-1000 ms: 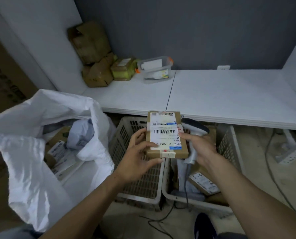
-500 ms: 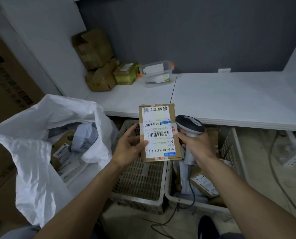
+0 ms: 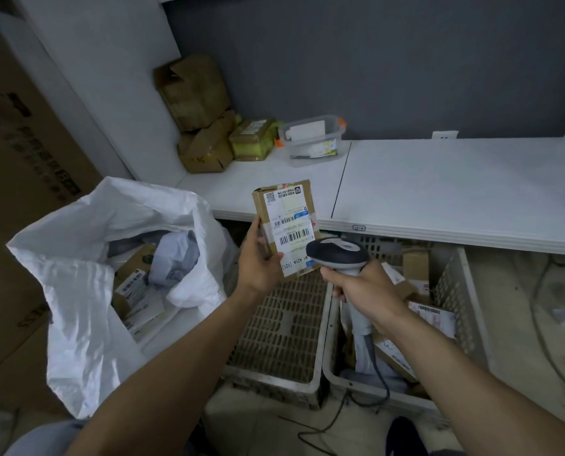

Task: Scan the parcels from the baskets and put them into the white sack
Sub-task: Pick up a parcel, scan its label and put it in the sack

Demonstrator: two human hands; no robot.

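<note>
Reference: the left basket (image 3: 284, 327), a beige slatted crate on the floor.

Over its far-left corner is my left hand (image 3: 258, 261). The thumb lies across the front and the fingers (image 3: 255, 230) curl behind, pinching the left edge of a cardboard parcel (image 3: 284, 222). The parcel is upright, tilted slightly, above the basket's far rim, with its white barcode label facing me.

Over the basket's right rim is my right hand (image 3: 366, 291), fingers wrapped tight round the handle of a barcode scanner (image 3: 337, 253). The dark scanner head overlaps the parcel's lower right corner. I cannot tell whether they touch.

The scanner cable hangs into the right basket (image 3: 458, 284), which sits right beside the reference basket and holds several labelled parcels.

Left of the reference basket is the white sack (image 3: 87, 258), mouth open, with boxes and a grey poly bag inside.

Beyond the basket is the white tabletop (image 3: 439, 185). Further back and left, in the corner, are stacked cardboard boxes (image 3: 195, 97), a yellow-green wrapped package (image 3: 251, 139) and a clear plastic container (image 3: 310, 143) with orange clips.
</note>
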